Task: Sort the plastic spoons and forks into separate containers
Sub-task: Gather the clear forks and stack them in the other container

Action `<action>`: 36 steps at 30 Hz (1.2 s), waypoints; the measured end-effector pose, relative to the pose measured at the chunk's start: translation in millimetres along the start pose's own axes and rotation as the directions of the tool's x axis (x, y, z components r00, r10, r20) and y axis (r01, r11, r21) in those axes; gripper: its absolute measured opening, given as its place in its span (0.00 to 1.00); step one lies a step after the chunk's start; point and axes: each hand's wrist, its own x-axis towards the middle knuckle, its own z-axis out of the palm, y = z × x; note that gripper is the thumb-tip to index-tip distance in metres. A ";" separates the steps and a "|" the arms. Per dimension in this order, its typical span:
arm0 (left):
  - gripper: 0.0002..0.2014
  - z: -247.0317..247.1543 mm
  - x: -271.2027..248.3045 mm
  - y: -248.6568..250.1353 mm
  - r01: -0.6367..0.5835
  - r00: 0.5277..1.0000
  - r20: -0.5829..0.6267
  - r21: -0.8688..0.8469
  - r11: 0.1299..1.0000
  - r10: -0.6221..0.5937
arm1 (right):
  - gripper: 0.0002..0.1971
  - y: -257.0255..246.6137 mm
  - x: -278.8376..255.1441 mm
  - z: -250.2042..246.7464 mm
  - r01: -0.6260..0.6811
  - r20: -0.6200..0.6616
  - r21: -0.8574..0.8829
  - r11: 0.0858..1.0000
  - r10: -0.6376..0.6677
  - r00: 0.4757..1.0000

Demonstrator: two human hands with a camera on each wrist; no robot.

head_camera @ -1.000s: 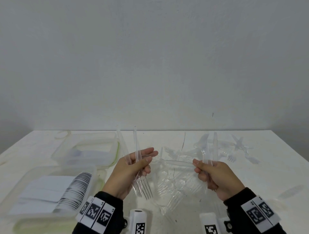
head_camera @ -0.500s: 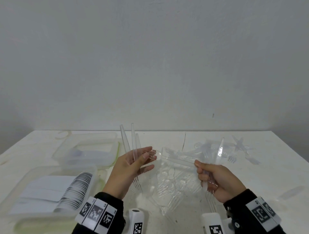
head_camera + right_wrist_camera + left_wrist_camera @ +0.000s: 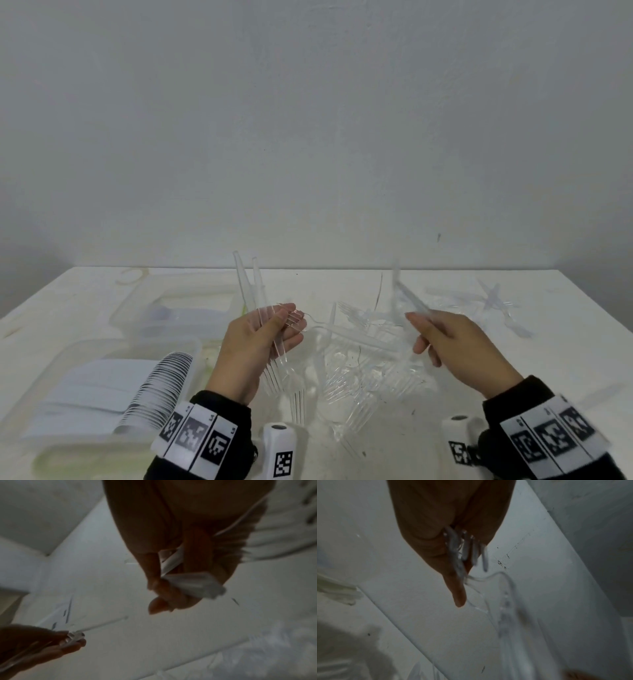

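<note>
I see my left hand (image 3: pixel 260 346) holding a bundle of clear forks (image 3: pixel 270 339); the thumb is curled over their handles and presses them against the fingers. The bundle stands almost upright, a little tilted. The handles point up and away from me, the tines point down toward the tabletop (image 3: pixel 565 359). One more fork (image 3: pixel 346 334) lies nearly level between my two hands. Its tines rest at the left fingertips, and its handle goes to the right.

My right hand (image 3: pixel 455 346) is closed on several clear handles (image 3: pixel 411 301). They rise from the grip up and to the left. In the right wrist view the fingers wrap these pieces (image 3: pixel 190 580), but I cannot tell if they are forks or spoons.

A loose pile of clear cutlery (image 3: pixel 356 383) lies on the tabletop below and between the hands. Two clear containers, one near (image 3: pixel 102 349) and one farther (image 3: pixel 144 305), stand at the left.
</note>
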 end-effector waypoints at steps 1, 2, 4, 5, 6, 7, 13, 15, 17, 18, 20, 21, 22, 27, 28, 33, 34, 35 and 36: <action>0.08 -0.1 -0.3 1.1 0.012 1.000 0.006 0.012 1.000 -0.012 | 0.16 -3.9 0.1 -1.9 0.089 0.055 -0.082 0.993 -0.085 0.995; 0.08 0.3 -0.8 1.7 0.026 1.000 0.016 0.021 0.999 -0.026 | 0.13 -9.5 -0.4 -1.7 0.177 0.117 -0.128 0.976 -0.162 0.980; 0.08 3.6 -2.4 2.5 0.057 0.997 0.041 0.028 0.998 -0.058 | 0.08 -22.7 -0.7 3.6 0.334 0.245 -0.177 0.926 -0.288 0.926; 0.07 6.2 -3.3 2.6 0.069 0.996 0.052 0.027 0.997 -0.071 | 0.06 -27.6 -0.5 8.1 0.397 0.300 -0.205 0.895 -0.328 0.896; 0.07 8.6 -4.2 2.6 0.077 0.995 0.059 0.024 0.997 -0.078 | 0.07 -29.6 0.8 12.7 0.448 0.344 -0.246 0.859 -0.355 0.869; 0.06 10.5 -4.7 2.8 0.080 0.995 0.060 0.025 0.997 -0.081 | 0.10 -30.6 2.4 17.3 0.489 0.376 -0.292 0.822 -0.372 0.849; 0.09 12.0 -6.6 4.7 0.135 0.989 0.057 0.041 0.990 -0.137 | 0.18 -31.5 10.9 29.1 0.516 0.444 -0.360 0.777 -0.344 0.827; 0.09 12.1 -8.9 4.6 0.165 0.984 0.069 0.026 0.986 -0.166 | 0.15 -31.6 11.0 30.2 0.492 0.460 -0.350 0.797 -0.311 0.831; 0.09 12.0 -10.4 3.3 0.196 0.977 0.084 0.004 0.981 -0.196 | 0.16 -30.7 10.5 30.5 0.462 0.468 -0.366 0.808 -0.269 0.841; 0.09 11.7 -10.6 2.9 0.212 0.974 0.091 -0.010 0.977 -0.210 | 0.16 -30.1 9.9 30.5 0.448 0.471 -0.371 0.813 -0.251 0.846; 0.09 11.5 -10.4 2.7 0.237 0.967 0.101 -0.041 0.971 -0.232 | 0.16 -28.5 8.6 31.3 0.425 0.478 -0.375 0.824 -0.221 0.850; 0.09 12.3 -10.4 2.8 0.242 0.966 0.105 -0.048 0.969 -0.236 | 0.15 -28.2 7.8 31.7 0.416 0.482 -0.378 0.827 -0.208 0.851; 0.09 13.5 -10.7 2.8 0.241 0.966 0.105 -0.043 0.970 -0.235 | 0.15 -27.8 6.5 31.9 0.410 0.484 -0.386 0.826 -0.197 0.852; 0.09 16.5 -11.6 0.1 0.213 0.974 0.074 0.046 0.976 -0.216 | 0.14 -25.7 2.2 35.2 0.370 0.498 -0.320 0.872 -0.178 0.849; 0.08 16.5 -11.5 0.3 0.218 0.973 0.072 0.041 0.975 -0.221 | 0.13 -25.2 1.0 36.0 0.337 0.503 -0.258 0.906 -0.172 0.847; 0.11 15.8 -12.7 1.6 0.198 0.974 0.117 -0.025 0.980 -0.194 | 0.09 -25.4 -2.9 35.3 0.129 0.560 -0.022 0.991 -0.095 0.823; 0.12 15.7 -13.1 1.2 0.182 0.976 0.124 -0.028 0.983 -0.177 | 0.09 -26.0 -3.4 34.5 0.101 0.576 0.017 0.995 -0.092 0.812; 0.13 15.5 -13.3 0.4 0.166 0.978 0.128 -0.023 0.986 -0.162 | 0.10 -26.4 -3.6 34.2 0.076 0.594 0.052 0.996 -0.092 0.799; 0.14 15.5 -13.5 0.1 0.154 0.980 0.132 -0.013 0.988 -0.151 | 0.11 -27.2 -4.0 34.0 0.054 0.610 0.083 0.995 -0.094 0.787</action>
